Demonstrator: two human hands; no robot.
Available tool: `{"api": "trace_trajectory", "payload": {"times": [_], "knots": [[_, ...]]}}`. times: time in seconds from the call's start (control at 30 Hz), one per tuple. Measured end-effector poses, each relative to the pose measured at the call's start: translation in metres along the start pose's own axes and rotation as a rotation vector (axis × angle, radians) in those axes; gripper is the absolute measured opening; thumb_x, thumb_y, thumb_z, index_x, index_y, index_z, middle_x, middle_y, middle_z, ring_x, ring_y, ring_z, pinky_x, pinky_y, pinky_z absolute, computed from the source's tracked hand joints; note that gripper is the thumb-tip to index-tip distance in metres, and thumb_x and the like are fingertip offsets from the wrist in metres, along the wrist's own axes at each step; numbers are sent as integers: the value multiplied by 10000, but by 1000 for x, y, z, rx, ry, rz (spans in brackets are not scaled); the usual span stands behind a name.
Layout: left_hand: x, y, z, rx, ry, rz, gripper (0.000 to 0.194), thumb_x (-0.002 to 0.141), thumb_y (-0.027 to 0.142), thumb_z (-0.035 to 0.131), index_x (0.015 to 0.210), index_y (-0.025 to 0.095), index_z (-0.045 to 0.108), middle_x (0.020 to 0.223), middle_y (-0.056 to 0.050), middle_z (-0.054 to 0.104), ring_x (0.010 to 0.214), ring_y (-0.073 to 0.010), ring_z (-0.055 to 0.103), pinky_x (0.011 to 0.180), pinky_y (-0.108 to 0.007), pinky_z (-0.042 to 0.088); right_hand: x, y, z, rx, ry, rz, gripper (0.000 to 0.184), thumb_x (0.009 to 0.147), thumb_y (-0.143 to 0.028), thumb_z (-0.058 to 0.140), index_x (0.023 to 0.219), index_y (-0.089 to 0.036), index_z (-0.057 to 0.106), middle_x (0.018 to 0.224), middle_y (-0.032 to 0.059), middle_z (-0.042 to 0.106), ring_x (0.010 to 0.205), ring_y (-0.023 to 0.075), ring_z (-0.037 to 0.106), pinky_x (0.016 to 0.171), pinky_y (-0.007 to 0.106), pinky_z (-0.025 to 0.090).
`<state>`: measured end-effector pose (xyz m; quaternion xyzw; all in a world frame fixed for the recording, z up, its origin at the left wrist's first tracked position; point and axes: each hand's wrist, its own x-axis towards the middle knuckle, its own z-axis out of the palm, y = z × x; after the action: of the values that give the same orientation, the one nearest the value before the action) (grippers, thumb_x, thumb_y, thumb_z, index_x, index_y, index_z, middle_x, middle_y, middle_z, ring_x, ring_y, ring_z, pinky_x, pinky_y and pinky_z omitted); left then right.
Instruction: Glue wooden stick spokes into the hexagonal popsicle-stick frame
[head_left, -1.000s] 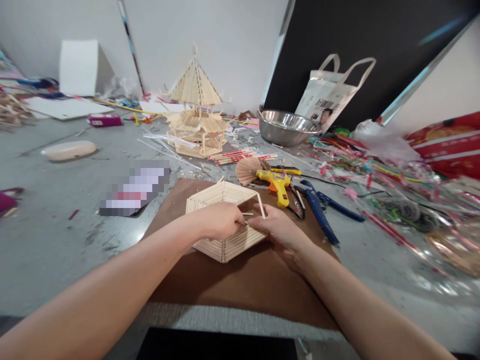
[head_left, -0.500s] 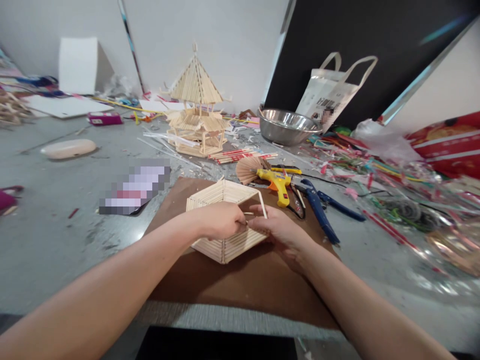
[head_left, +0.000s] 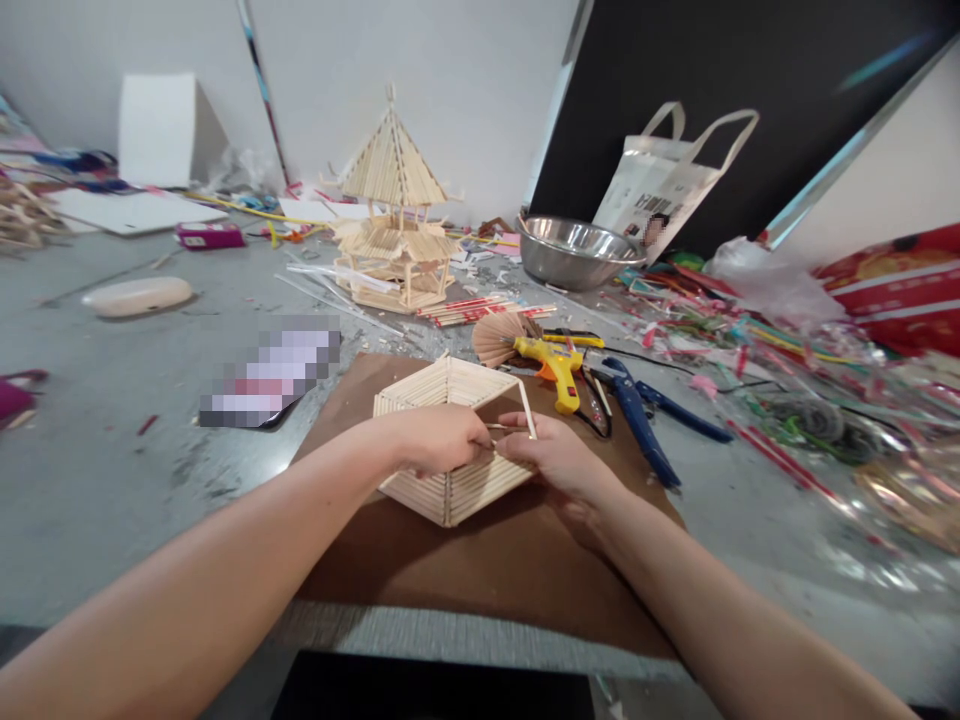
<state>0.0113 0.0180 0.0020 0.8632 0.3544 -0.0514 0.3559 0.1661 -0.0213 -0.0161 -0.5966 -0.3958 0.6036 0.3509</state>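
Observation:
A hexagonal frame built of thin wooden sticks rests tilted over a brown board. My left hand reaches across its middle, fingers closed in a pinch at the inner right side; what they pinch is hidden. My right hand grips the frame's right side, thumb and fingertips close to those of my left. A short piece of stick shows between the two hands. One pale stick runs along the frame's right edge, just above my right fingers.
Behind the brown board lie a yellow glue gun, blue pliers and red-tipped sticks. Farther back stand a stick-built pavilion and a metal bowl. A phone lies left; tangled scraps spread right.
Hardly anything differs. My fingers have shifted very slightly at the frame's inner right side, and both hands keep their places.

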Motion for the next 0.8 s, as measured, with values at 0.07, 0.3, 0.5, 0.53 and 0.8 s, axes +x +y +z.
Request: {"api": "trace_trajectory", "payload": {"times": [0.07, 0.3, 0.5, 0.53, 0.8], "knots": [[-1, 1, -2, -41, -19, -14, 217, 646, 214, 375, 713, 151, 571, 539, 9, 506, 401, -72, 400, 396, -182, 284, -1, -1, 0, 11, -7, 3, 384, 511, -153, 617, 867, -163, 473, 569, -26, 566, 487, 96, 494, 477, 226, 352], [-5, 4, -5, -263, -92, -55, 233, 684, 310, 406, 768, 157, 562, 458, 48, 384, 313, -58, 346, 334, -180, 277, -6, -5, -3, 54, -81, 33, 376, 547, -189, 646, 869, -188, 452, 589, -47, 550, 491, 76, 487, 473, 209, 357], [-4, 2, -7, -300, -145, -40, 282, 629, 390, 515, 797, 168, 563, 518, 41, 452, 321, -51, 334, 331, -190, 273, -5, -2, -8, 39, -142, 6, 386, 556, -229, 669, 871, -192, 450, 608, -53, 535, 521, 70, 489, 487, 200, 362], [-4, 2, -7, -295, -147, -50, 274, 630, 388, 519, 789, 169, 561, 512, 44, 449, 324, -49, 334, 332, -188, 273, -5, -2, -9, 38, -149, 6, 385, 558, -241, 671, 869, -192, 449, 613, -52, 535, 526, 70, 491, 491, 202, 365], [-4, 7, -8, -286, -149, -82, 253, 640, 361, 524, 780, 156, 576, 408, 65, 388, 301, -58, 328, 335, -194, 268, -5, -3, -6, 46, -116, 32, 438, 513, -194, 687, 881, -187, 449, 557, -65, 529, 490, 74, 485, 470, 205, 350]]}}
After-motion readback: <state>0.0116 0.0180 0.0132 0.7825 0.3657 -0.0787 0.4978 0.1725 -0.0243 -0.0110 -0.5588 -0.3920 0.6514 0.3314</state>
